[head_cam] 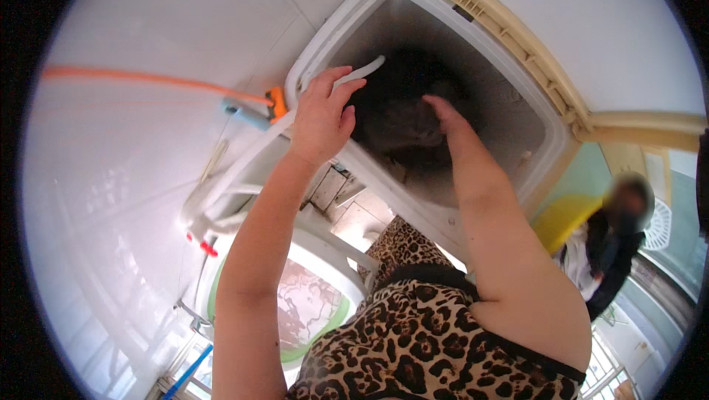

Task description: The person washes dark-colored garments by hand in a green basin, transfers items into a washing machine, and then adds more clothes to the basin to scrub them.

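My left hand [324, 117] is above the near-left rim of a deep, white-rimmed tub [412, 195], its fingers loosely curled around a white hose [365, 70]. The hose's free end sticks out over the tub's dark interior. Inside the tub, my right hand [446, 117] reaches down with the wrist bent. It looks slightly blurred, and shadow hides most of its fingers, so whether it grips anything is unclear. A dark, indistinct mass [410, 123] fills the bottom below both hands.
A cream plastic edge [498, 26] runs along the tub's far side. Lower left stands a green-rimmed basin [296, 353] with liquid in it. An orange cord [166, 78] ends at an orange fitting [276, 104] by a light-blue tube [246, 114]. At right is another person [612, 256] beside something yellow [568, 220].
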`<state>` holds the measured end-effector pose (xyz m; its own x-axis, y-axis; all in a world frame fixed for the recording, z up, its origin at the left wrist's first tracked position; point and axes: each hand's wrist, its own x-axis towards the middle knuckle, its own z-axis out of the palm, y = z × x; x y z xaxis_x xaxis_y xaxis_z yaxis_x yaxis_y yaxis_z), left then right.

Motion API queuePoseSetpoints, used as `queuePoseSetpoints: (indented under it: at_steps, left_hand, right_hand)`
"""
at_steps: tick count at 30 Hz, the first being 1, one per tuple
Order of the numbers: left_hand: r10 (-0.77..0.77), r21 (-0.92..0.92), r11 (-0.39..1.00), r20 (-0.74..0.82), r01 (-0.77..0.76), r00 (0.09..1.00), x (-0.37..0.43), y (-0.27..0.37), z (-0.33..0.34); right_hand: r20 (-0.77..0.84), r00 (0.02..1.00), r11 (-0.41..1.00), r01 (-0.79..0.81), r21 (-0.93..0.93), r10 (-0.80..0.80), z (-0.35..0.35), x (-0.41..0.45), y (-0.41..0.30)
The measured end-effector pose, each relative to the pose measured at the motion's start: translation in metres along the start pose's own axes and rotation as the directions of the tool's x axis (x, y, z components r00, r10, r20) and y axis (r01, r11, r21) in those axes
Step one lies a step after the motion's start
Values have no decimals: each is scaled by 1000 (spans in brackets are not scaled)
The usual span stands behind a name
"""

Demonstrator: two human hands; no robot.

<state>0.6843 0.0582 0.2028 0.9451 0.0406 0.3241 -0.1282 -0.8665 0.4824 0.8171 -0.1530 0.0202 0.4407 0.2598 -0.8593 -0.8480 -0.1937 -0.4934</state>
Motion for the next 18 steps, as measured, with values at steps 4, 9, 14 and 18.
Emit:
queuePoseSetpoints:
  at_steps: [4, 9, 14, 18]
  left_hand:
    - [-189, -114, 976, -34, 184, 981, -56, 28, -38]
    - [-561, -347, 738, 161, 578, 812, -144, 56, -81]
    - [-517, -693, 465, 293, 551, 804, -198, 96, -100]
    - [-450, -885, 52, 392, 462, 802, -228, 134, -123]
  right_hand:
    - [49, 963, 918, 235, 320, -263, -22, -47, -25]
    - [-115, 850, 633, 466, 619, -513, 16, -149, -48]
    - [-162, 807, 557, 522, 646, -568, 58, -285, -15]
    - [139, 651, 577, 528, 623, -746, 79, -332, 40]
